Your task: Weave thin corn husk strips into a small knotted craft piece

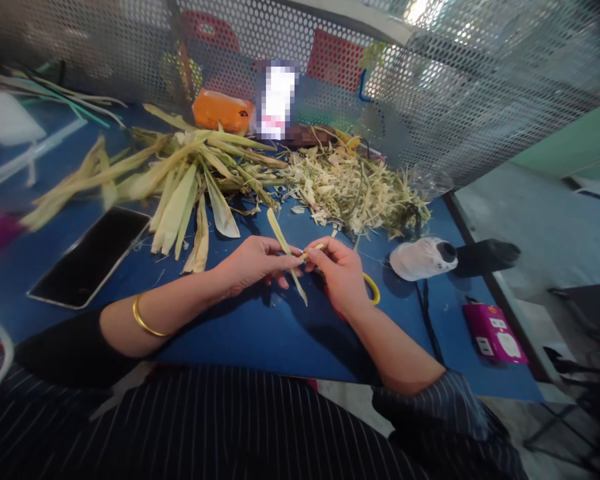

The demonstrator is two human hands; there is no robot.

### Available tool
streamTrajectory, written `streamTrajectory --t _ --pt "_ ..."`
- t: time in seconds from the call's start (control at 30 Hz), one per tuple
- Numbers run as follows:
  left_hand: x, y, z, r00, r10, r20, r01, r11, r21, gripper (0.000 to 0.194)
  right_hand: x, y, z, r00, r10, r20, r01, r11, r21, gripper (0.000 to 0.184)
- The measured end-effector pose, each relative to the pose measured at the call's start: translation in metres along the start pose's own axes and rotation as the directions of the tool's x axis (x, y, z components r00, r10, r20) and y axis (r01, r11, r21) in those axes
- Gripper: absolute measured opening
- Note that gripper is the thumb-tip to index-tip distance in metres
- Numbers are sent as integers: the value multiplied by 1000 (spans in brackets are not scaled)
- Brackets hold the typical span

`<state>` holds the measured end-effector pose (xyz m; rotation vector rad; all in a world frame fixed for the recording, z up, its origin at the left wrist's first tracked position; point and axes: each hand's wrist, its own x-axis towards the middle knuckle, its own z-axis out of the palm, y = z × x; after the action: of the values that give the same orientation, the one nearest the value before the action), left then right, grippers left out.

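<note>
Over the blue table, my left hand [263,260] pinches a long pale-green strip of corn husk [280,235], whose narrow end sticks out below the fingers. My right hand [337,267] meets it at the fingertips, closed on a small rolled or folded piece of husk [316,249]. Whether the two pieces are joined cannot be made out. A yellow loop handle [373,289], perhaps of scissors, shows partly from behind my right wrist. Beyond my left hand lies a bundle of dried corn husks [180,187]. Shredded husk bits [350,187] are heaped past my right hand.
A black phone [93,257] lies left on the blue table [220,333]. To the right are a white thread spool [420,259], a black spool [490,258] and a purple box [495,333]. An orange packet [223,111] stands at the back by the perforated metal screen [405,87].
</note>
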<state>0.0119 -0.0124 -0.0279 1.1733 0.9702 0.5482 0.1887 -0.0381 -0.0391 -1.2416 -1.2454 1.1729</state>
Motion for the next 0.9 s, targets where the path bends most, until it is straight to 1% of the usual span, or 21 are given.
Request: streamTrajectory --t 0.1,0.23,0.3,0.37,0.4,0.43,0.47,0.5,0.53,0.57,0.63,0.7,0.77,0.8,0.83,0.9 --pt "-1 0 3 1000 -9 -17 9 1000 4 33 -1 3 -1 999 -15 -33 14 999 -35 14" --pt "-2 -1 8 999 31 -16 -30 998 46 27 -1 10 -2 996 5 -89 -1 999 47 16" --pt "-2 -2 9 999 45 -4 -45 997 62 25 0 12 -2 996 21 -87 -15 998 66 18" --pt "-1 -3 9 999 50 -9 -49 997 66 25 2 11 -3 998 9 -65 -8 1000 3 18" --pt "-1 -3 8 999 52 -13 -51 996 67 25 2 10 -4 998 -26 -59 23 998 -64 16" --pt "-1 -4 8 998 53 -13 -52 996 72 25 3 8 -6 995 -88 -57 78 985 -153 12" --pt "-1 -4 7 998 57 -8 -57 995 85 25 3 6 -7 984 -170 -51 152 955 -257 10" --pt "-2 -5 7 998 65 4 -66 992 105 25 3 4 -8 966 -257 -31 229 904 -361 13" --pt "-2 -6 7 996 80 27 -82 988 133 26 3 2 -9 944 -329 6 296 841 -453 17" --pt "-3 -7 8 994 100 55 -107 980 167 27 2 0 -9 926 -375 54 346 779 -524 19" --pt "-4 -9 11 985 143 100 -164 956 245 29 0 -2 -9 908 -395 140 395 699 -596 17" --pt "-5 -10 13 980 168 107 -193 932 306 29 -3 -5 -8 904 -376 205 419 679 -602 13" --pt "-6 -10 15 980 171 96 -193 930 314 29 -5 -7 -7 904 -351 244 427 719 -548 13" --pt "-6 -8 15 982 159 99 -181 942 282 29 -6 -7 -6 910 -344 232 415 762 -498 15" --pt "-6 -7 13 985 139 106 -160 961 227 28 -5 -7 -6 921 -340 188 389 814 -431 18" --pt "-5 -2 9 988 104 110 -111 992 63 26 -4 -6 -6 950 -311 32 309 919 -243 25"
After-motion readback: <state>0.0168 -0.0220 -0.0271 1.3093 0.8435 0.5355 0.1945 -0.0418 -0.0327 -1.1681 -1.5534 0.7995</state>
